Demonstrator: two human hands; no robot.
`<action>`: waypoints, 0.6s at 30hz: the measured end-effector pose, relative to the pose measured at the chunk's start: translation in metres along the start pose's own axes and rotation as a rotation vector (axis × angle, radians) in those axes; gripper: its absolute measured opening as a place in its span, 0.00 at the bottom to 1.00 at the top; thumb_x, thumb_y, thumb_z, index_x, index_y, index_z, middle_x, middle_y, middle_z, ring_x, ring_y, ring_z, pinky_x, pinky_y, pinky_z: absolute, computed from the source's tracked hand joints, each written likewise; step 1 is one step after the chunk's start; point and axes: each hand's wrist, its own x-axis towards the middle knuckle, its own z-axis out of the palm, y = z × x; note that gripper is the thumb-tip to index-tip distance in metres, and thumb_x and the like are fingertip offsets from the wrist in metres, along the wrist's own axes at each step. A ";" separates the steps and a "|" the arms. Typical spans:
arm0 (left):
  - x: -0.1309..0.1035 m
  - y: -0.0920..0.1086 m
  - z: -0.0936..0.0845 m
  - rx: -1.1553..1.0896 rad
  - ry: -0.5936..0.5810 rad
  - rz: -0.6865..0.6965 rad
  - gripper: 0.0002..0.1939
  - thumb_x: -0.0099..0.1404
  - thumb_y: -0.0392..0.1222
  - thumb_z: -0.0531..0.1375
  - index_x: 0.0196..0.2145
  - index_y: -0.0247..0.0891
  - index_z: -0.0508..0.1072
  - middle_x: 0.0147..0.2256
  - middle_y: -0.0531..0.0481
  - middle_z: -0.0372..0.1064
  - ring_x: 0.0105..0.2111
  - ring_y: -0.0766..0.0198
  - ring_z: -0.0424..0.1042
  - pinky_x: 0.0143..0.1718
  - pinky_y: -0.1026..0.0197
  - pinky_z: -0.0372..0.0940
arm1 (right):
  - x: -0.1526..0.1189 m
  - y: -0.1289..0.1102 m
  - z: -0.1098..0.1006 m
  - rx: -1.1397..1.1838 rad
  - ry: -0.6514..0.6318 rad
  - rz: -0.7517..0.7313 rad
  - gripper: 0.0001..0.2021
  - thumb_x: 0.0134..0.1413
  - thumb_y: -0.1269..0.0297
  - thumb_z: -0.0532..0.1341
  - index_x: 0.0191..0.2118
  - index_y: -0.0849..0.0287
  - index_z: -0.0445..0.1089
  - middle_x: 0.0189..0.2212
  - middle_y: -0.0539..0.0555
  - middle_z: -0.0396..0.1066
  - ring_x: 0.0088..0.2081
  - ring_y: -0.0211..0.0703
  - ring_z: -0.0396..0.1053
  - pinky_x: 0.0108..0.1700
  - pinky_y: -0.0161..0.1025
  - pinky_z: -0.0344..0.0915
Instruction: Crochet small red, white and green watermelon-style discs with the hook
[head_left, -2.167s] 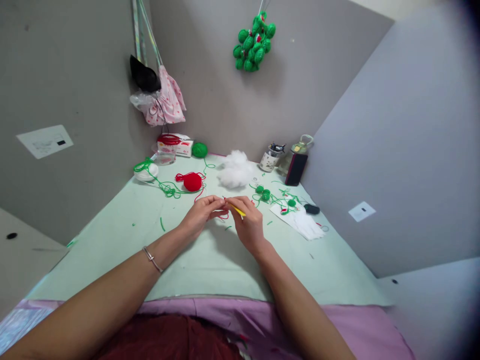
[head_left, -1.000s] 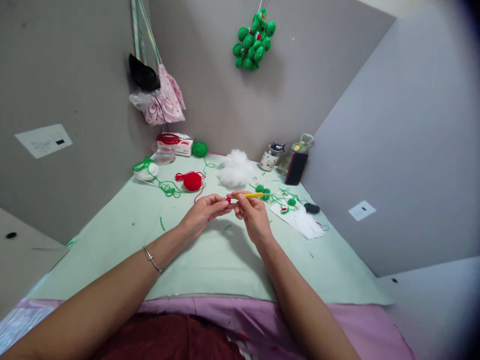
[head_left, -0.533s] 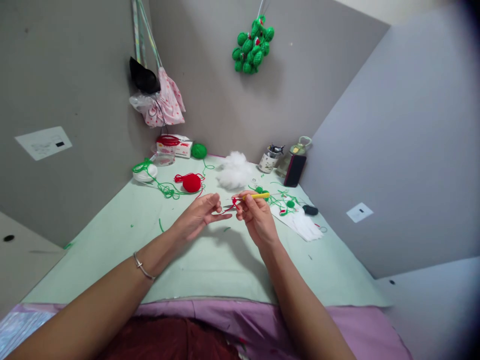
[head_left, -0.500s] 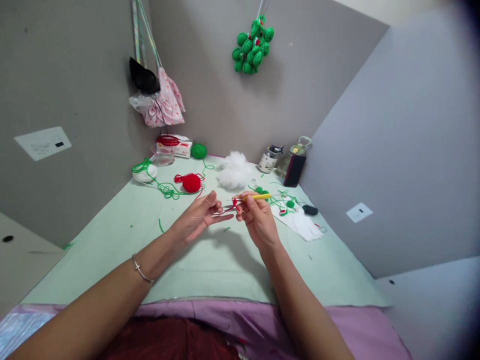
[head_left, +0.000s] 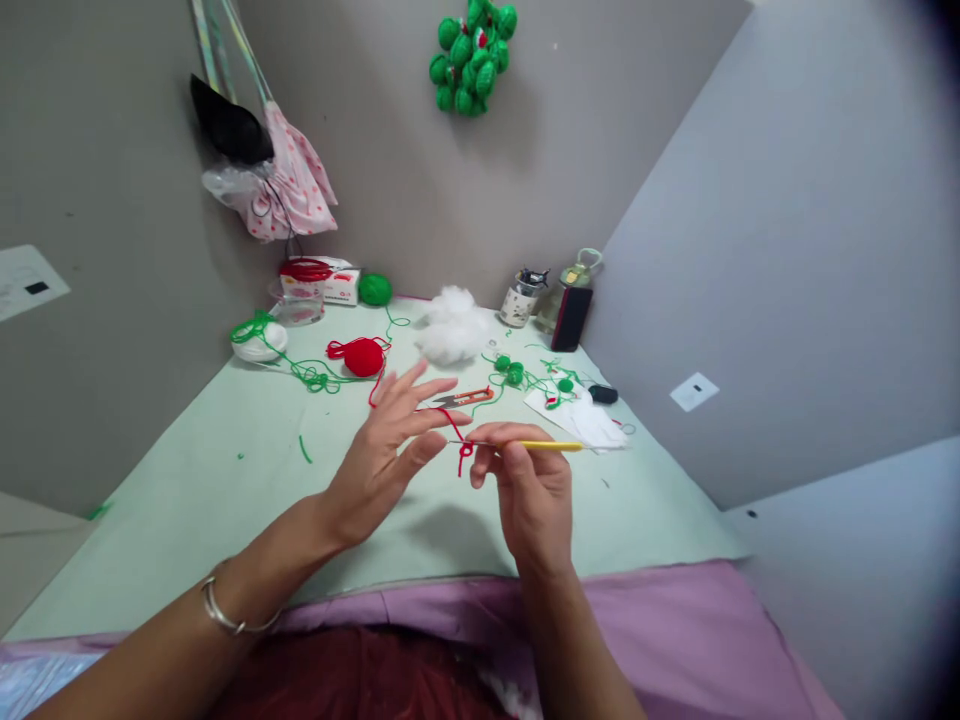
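Observation:
My right hand [head_left: 529, 490] pinches a crochet hook with a yellow handle [head_left: 555, 446], its thin metal tip pointing left. A small loop of red yarn [head_left: 466, 450] hangs on the hook near that tip, with a short tail below. My left hand [head_left: 394, 455] is held flat with fingers spread, just left of the hook tip. Red yarn runs from the loop up to its fingers and on towards the red yarn ball [head_left: 364, 357] behind. Orange-handled thread snips [head_left: 469, 398] lie on the table just beyond my fingers.
White stuffing [head_left: 454, 328] sits at the back middle. Green crocheted balls [head_left: 508, 370] and white tissue [head_left: 589, 420] lie to the right, near a leaning phone [head_left: 571, 320] and a pen cup [head_left: 519, 300]. A green yarn ball [head_left: 375, 290] and white yarn [head_left: 259, 342] are at left.
My left hand has opened from a pinch to spread fingers. The hook and red loop have come lower and nearer, and the snips now show on the table. The view has shifted.

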 end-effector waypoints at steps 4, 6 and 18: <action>-0.010 0.002 0.007 -0.308 -0.054 -0.340 0.19 0.67 0.57 0.67 0.52 0.50 0.84 0.50 0.47 0.80 0.55 0.48 0.72 0.60 0.51 0.61 | -0.010 -0.001 0.004 -0.184 0.052 -0.128 0.08 0.69 0.61 0.63 0.40 0.50 0.81 0.39 0.53 0.82 0.28 0.38 0.72 0.31 0.40 0.73; -0.012 0.002 0.010 -0.408 0.009 -0.409 0.18 0.64 0.51 0.71 0.51 0.49 0.85 0.43 0.49 0.80 0.46 0.54 0.73 0.53 0.54 0.64 | -0.013 -0.002 0.009 -0.264 0.056 -0.199 0.09 0.69 0.64 0.62 0.42 0.49 0.81 0.39 0.53 0.82 0.29 0.39 0.72 0.31 0.40 0.73; -0.021 0.002 0.017 -0.609 0.092 -0.485 0.27 0.57 0.44 0.76 0.55 0.43 0.82 0.28 0.55 0.71 0.26 0.68 0.62 0.29 0.64 0.58 | -0.028 0.020 0.011 -0.813 0.046 -0.620 0.22 0.63 0.76 0.64 0.56 0.44 0.78 0.44 0.54 0.79 0.42 0.45 0.78 0.41 0.42 0.76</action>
